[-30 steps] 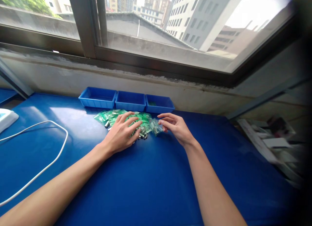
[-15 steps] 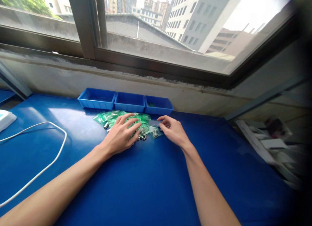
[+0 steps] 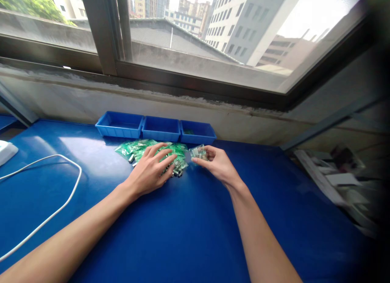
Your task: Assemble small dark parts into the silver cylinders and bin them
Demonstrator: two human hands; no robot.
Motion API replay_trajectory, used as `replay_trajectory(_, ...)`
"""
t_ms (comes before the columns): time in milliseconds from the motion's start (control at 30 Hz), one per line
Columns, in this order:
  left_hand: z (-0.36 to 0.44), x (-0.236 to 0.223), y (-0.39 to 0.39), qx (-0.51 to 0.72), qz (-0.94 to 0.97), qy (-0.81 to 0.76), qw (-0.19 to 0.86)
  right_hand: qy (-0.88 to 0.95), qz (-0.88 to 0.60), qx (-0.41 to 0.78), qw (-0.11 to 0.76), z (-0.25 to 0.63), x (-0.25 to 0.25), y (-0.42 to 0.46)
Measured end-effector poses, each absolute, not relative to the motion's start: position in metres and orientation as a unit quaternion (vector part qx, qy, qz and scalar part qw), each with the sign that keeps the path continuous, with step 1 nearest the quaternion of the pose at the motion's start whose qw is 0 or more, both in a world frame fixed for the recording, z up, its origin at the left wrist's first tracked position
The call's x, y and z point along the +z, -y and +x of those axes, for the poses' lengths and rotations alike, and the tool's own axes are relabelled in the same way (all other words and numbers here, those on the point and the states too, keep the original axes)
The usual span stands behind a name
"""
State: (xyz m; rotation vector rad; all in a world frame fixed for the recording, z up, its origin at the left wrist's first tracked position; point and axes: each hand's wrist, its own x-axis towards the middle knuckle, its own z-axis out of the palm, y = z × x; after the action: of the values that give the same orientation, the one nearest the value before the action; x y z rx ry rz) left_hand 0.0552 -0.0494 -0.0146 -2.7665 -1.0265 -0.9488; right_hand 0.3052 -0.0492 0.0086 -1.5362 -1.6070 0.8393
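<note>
- Packet point(image 3: 199, 152), clear with small pieces inside: shifted up and to the right since half a second ago, when it lay on the tabletop point(image 3: 183, 226) beside the pile point(image 3: 179, 151); now in the right hand point(image 3: 221, 165).
- Right fingers point(image 3: 210, 148): bent and drawn near the thumb, with the packet between them; the gap is about the packet's thickness, its left part jutting out toward the pile.
- Left fingers point(image 3: 154, 150): spread and slightly curved, resting on or just over the pile; whether any piece is pinched beneath them cannot be told.
- Change in pose: right thumb and fingers, formerly just beside the packet, have closed about it; the left hand point(image 3: 151, 169) keeps its place.
- Right arm: reaching forward from the lower right, wrist bent inward, thumb on the near side.
- Left arm: slanting in from the lower left, palm downward, back of the hand uppermost.
- Pile: green and clear packets, with loose metal parts point(image 3: 177, 173) at its near edge.
- Bins: left point(image 3: 120, 131), middle point(image 3: 160, 135) and right point(image 3: 196, 139), in a row behind the pile; something green lies in the right one.
- Cable point(image 3: 71, 193): white, looping across the tabletop at left.
</note>
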Motion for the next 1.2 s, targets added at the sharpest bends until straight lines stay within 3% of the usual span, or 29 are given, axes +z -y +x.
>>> replay_trajectory(100, 0.055, -0.015, 0.049, -0.304, -0.890, 0.338, 0.022, 0.581, -0.563, 0.385, 0.444, 0.300, 0.015, 0.051)
replay_trajectory(267, 0.055, -0.016, 0.049, -0.310, -0.885, 0.346, 0.026, 0.561, -0.522, 0.426, 0.481, 0.293, 0.017, 0.046)
replay_trajectory(333, 0.055, -0.016, 0.049, -0.308, -0.885, 0.348, 0.028, 0.554, -0.539, 0.397, 0.494, 0.295, 0.016, 0.033)
replay_trajectory(433, 0.056, -0.016, 0.050, -0.306, -0.885, 0.350, 0.030, 0.523, -0.621, 0.249, 0.528, 0.299, 0.021, 0.005)
replay_trajectory(567, 0.056, -0.016, 0.050, -0.308, -0.885, 0.348, 0.036, 0.518, -0.700, 0.080, 0.485, 0.296, 0.033, -0.029)
replay_trajectory(733, 0.056, -0.017, 0.049, -0.310, -0.884, 0.348, 0.039, 0.593, -0.711, 0.084, 0.368, 0.289, 0.034, -0.045)
replay_trajectory(933, 0.056, -0.017, 0.049, -0.307, -0.884, 0.351, 0.041, 0.635, -0.642, -0.054, 0.426, 0.285, 0.027, -0.007)
replay_trajectory(1200, 0.056, -0.016, 0.049, -0.305, -0.882, 0.356, 0.044, 0.766, -0.520, 0.080, 0.368, 0.278, -0.008, 0.034)
